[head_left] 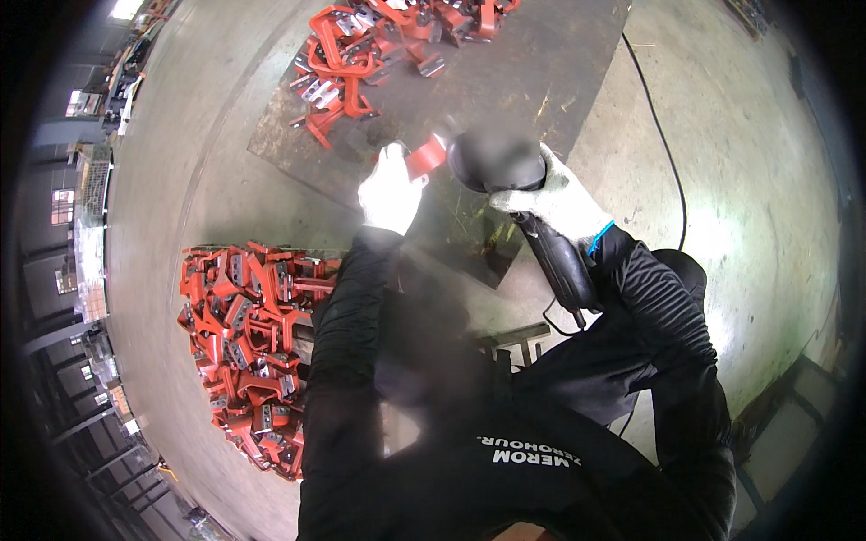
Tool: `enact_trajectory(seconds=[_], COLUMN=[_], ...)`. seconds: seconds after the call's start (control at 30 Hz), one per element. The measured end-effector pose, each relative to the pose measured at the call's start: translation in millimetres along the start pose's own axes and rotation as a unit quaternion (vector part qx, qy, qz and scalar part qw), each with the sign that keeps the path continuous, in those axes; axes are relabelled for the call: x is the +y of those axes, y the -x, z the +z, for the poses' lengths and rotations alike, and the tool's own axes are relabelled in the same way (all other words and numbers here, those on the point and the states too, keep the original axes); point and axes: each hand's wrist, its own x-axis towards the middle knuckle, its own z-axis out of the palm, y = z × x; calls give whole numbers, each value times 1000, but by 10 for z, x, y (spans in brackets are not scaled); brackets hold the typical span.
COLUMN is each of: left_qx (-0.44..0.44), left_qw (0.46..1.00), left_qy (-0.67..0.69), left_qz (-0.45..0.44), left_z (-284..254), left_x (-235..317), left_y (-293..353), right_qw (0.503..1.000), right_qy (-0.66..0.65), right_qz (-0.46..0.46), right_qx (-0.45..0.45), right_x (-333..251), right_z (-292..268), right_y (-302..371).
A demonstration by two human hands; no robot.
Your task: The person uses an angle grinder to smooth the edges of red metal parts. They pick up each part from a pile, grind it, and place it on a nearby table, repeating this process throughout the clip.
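- Bracket, red [427, 158], one piece: in the left hand, above the dark sheet, just beside the round head of the power tool; its end at the tool is bright and washed out; contact between the two cannot be told.
- Left hand [391, 190], white glove: closed on the bracket at its left end; finger detail lost in glare.
- Power tool, black [559, 266], one: round, broad head blurred and turned toward the bracket; long body slanting down toward the wearer's lap.
- Right hand [564, 200], white glove with blue cuff edge: wrapped around the power tool just behind its head, thumb side toward the bracket.
- Cord, black [552, 326]: short loop at the lower end of the power tool.
- Sheet, dark and flat [505, 54]: scuffed and stained, beneath both hands.
- Far pile of red brackets [347, 54]: heaped on the sheet, beyond the left hand; some with bare metal ends.
- Near pile of red brackets [244, 352]: larger, tangled heap to the left of the left forearm; grey metal blocks show on many pieces.
- Sleeves, black [347, 316], two: one to each forearm.
- Cable, black [663, 135]: curving along the floor, right of the sheet.
- Floor, pale grey [758, 162]: smooth, with bright reflections at right.
- Shelving [90, 216]: along the far left rim, bent by the lens.
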Motion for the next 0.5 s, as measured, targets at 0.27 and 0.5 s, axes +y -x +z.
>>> enact_trajectory(seconds=[0.27, 0.5], left_qx=[12, -1], left_qw=[999, 998], left_qy=[9, 16], left_qz=[-28, 64], left_z=[-138, -26], left_x=[-13, -29], left_y=[-50, -4], right_qw=[997, 975], right_qy=[-67, -190], right_qz=[21, 95], right_qx=[25, 65], right_x=[-290, -277], right_z=[44, -106], right_y=[151, -77])
